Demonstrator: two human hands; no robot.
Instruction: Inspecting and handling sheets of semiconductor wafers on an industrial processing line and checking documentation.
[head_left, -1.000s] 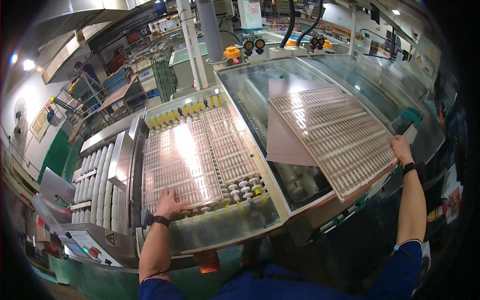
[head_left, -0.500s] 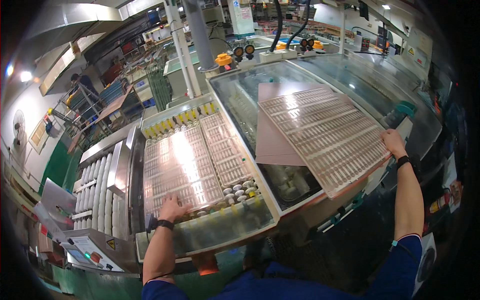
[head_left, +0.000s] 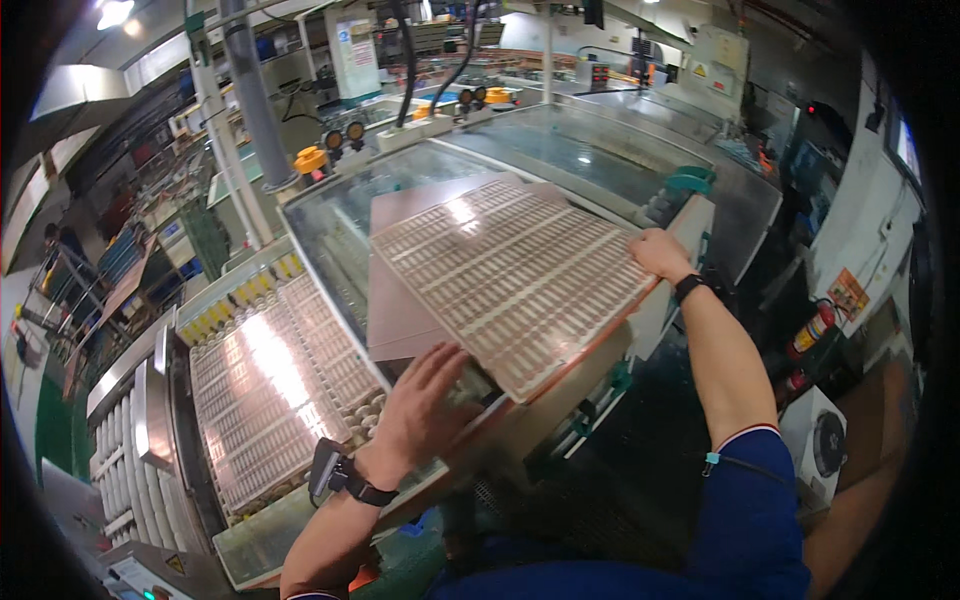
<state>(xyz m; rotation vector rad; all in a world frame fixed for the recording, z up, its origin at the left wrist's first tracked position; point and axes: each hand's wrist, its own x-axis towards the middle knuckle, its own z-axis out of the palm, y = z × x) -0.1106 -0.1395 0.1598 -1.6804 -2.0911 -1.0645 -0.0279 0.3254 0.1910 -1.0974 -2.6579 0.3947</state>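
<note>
A large copper-toned circuit board panel (head_left: 530, 280) with rows of small slots lies tilted over plain brownish sheets (head_left: 395, 320) on the clear machine cover. My right hand (head_left: 660, 253) is closed around the panel's right corner. Near its lower left edge hovers my left hand (head_left: 425, 400), fingers stretched and nothing in them; whether a fingertip touches the panel I cannot tell. Farther left, another slotted panel (head_left: 255, 420) lies flat on the roller conveyor, with a second, narrower-looking panel (head_left: 322, 330) beside it.
White rollers (head_left: 130, 470) run along the far left. Yellow fittings (head_left: 240, 300) line the conveyor's back. A green handle (head_left: 690, 178) stands at the cover's right end. Gauges (head_left: 345, 133) and black hoses (head_left: 405, 70) rise behind. A fire extinguisher (head_left: 812, 330) hangs at right.
My left hand has left the panel on the conveyor and moved right toward the held panel. The view has turned right. My right hand keeps its grip on the corner.
</note>
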